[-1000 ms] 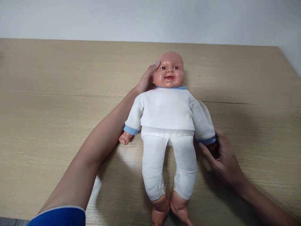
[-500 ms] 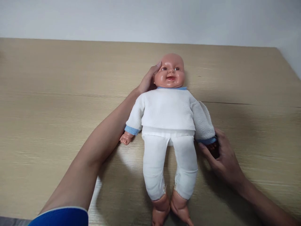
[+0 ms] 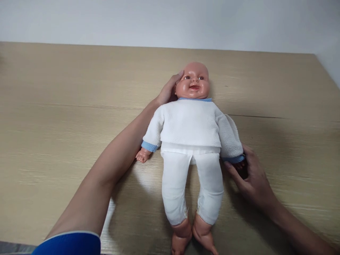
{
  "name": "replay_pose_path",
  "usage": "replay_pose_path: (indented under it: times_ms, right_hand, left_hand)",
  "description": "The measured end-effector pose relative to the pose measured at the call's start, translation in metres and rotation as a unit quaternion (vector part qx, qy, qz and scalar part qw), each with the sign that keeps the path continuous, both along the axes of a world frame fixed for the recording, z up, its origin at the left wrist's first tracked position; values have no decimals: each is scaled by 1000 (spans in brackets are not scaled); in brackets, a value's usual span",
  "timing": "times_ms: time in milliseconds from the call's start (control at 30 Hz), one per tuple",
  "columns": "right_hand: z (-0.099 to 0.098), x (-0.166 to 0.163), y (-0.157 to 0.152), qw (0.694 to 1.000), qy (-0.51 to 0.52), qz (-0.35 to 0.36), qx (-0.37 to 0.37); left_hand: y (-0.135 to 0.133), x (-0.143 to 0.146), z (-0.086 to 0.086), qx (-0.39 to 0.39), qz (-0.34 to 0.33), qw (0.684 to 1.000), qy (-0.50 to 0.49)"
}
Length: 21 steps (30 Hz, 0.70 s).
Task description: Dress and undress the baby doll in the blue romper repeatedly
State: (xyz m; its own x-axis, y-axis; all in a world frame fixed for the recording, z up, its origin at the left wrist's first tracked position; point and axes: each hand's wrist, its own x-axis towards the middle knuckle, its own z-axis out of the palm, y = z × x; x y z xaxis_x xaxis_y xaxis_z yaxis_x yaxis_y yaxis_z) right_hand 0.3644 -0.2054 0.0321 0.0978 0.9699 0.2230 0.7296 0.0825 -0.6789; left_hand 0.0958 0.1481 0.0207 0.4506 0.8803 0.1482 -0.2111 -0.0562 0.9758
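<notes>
A baby doll (image 3: 192, 134) in a white fleece top with blue cuffs and white trousers lies on its back on a wooden table (image 3: 66, 117), head away from me. My left hand (image 3: 168, 90) cups the left side of the doll's head, fingers curved around it. Down at the blue cuff, my right hand (image 3: 251, 177) is closed around the doll's small hand, which is mostly hidden in my fingers. The doll's other hand (image 3: 142, 156) rests bare on the table, and its bare feet (image 3: 191, 235) point toward me.
A pale wall (image 3: 170, 21) runs behind the table's far edge. The table's right corner (image 3: 316, 56) shows at the upper right. A seam (image 3: 79, 105) crosses the tabletop from left to right behind the doll's shoulders.
The doll and both hands have hardly moved; the head sits very slightly lower and to the right in view.
</notes>
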Motion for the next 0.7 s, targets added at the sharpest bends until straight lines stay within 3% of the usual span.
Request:
replay_pose_path:
  times_ms: [167, 333, 500, 700]
  right_hand:
    - [0, 1, -1, 1000, 1, 0, -2]
    - [1, 1, 0, 1000, -5, -3, -2]
    - [0, -1, 4, 1000, 4, -1, 4]
    - [-4, -2, 11, 1000, 17, 1, 11]
  left_hand:
    - [-1, 0, 2, 44, 76, 996, 17]
    - [-4, 0, 8, -26, -16, 1000, -5]
    - [-2, 1, 6, 19, 41, 999, 18]
    - [3, -1, 8, -25, -60, 998, 0]
